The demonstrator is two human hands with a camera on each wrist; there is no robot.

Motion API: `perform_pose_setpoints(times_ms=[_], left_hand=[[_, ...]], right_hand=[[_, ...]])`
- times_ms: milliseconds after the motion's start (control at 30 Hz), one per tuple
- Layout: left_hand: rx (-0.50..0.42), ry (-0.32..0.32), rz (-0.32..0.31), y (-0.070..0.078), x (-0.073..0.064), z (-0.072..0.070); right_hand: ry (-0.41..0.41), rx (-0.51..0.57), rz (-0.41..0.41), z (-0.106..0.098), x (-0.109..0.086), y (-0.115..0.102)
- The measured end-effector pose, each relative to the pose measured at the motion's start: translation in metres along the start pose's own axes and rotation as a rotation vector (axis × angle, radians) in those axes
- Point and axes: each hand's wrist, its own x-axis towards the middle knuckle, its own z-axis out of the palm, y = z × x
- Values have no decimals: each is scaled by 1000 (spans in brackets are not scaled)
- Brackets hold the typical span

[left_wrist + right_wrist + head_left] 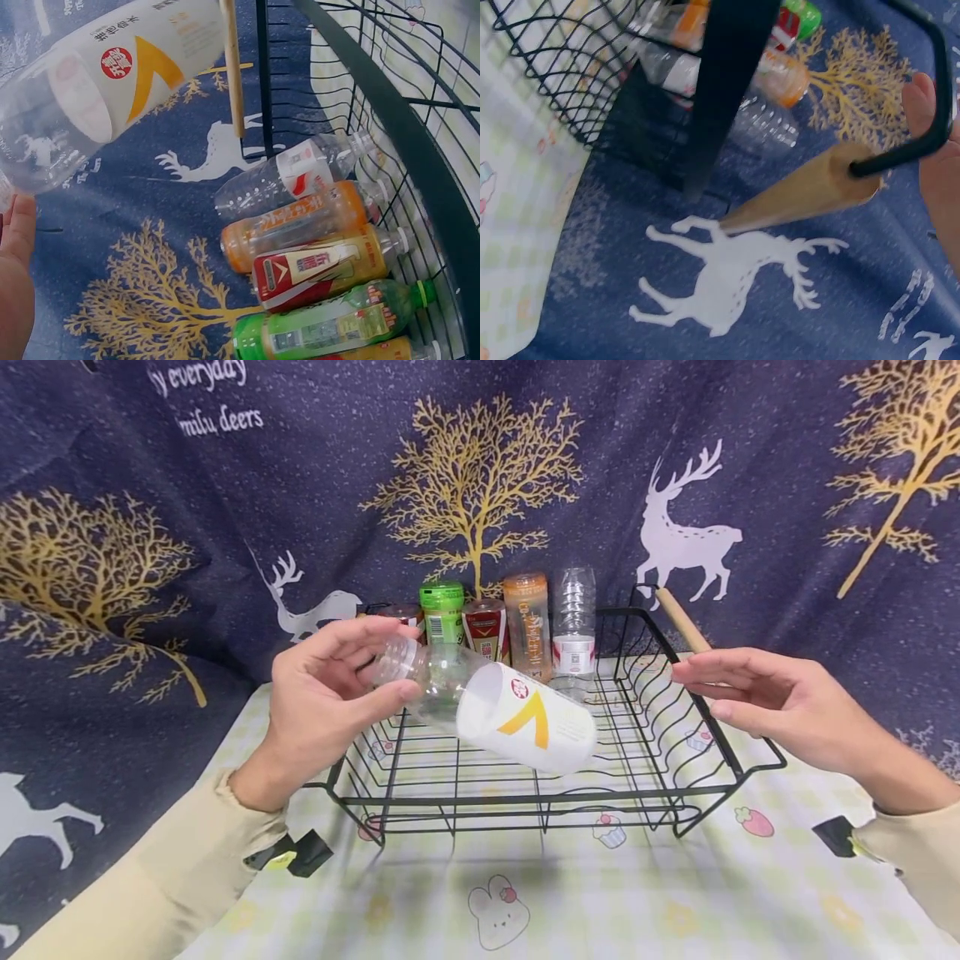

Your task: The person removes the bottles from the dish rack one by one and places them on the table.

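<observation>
My left hand [318, 693] grips a clear plastic bottle [525, 718] by its neck end. This bottle has a white label with a yellow V mark, and it lies aslant in the air over a black wire dish rack [487, 799], base pointing right. Fingers of the left hand [16, 262] show at the edge of the left wrist view. By the rack's right side, my right hand [795, 702] is held with fingers extended and nothing in it, near the wooden handle [682, 621]. Part of that hand [939, 165] appears behind the black handle wire in the right wrist view.
Several bottles stand along the rack's back: a green bottle [442, 610], a red-labelled bottle [486, 631], an orange-topped bottle [527, 627] and a clear ribbed bottle [576, 610]. A checked tablecloth [600, 902] lies beneath. Behind hangs a dark blue cloth [322, 485] with deer and trees.
</observation>
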Motion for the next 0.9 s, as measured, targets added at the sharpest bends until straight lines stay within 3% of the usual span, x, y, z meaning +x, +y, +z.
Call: perform_pose_setpoints(times_ms=[133,367,567,733,900], left_hand=[[-20,33,21,4,2,-4],[4,78,64,13,6,-13],[39,146,81,20,5,-24],[63,200,84,26,3,-34],[55,240,83,31,2,-42]], right_hand=[[60,-84,67,-5,-7,2],[151,-322,185,-11,-18,5],[231,-422,302,-15,-24,11],[210,-514,448,-19,-26,15],[163,-534,464,-24,-33,20]])
